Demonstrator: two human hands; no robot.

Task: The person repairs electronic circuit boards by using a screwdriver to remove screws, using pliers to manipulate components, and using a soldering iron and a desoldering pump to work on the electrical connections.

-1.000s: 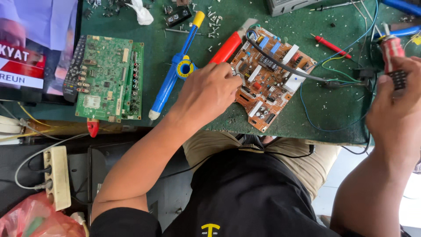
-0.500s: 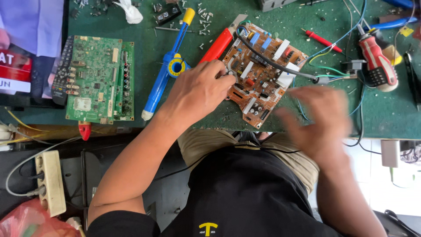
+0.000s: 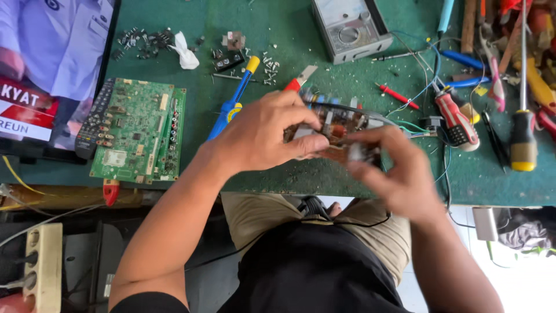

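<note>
Both hands are on the brown circuit board at the centre of the frame, lifted and tilted edge-on above the green bench mat; its long axis runs roughly left to right, dipping slightly toward the right, with the component side facing up and away toward the top of the frame. The left hand comes in from lower left, fingers curled over the board's left end, thumb pinching the near edge; a firm, closed grip. The right hand comes from lower right, slightly blurred, fingers bent around the board's right end and closed on it. A black cable arcs across the top of the board.

Just behind the left hand lies a blue desoldering pump with a yellow tip, pointing to the upper right; beside it a red-handled cutter peeks out. At the left a green circuit board lies flat, a remote control along its left edge. A grey meter sits at top centre; a red-and-white tool and a black-and-yellow screwdriver lie on the right.
</note>
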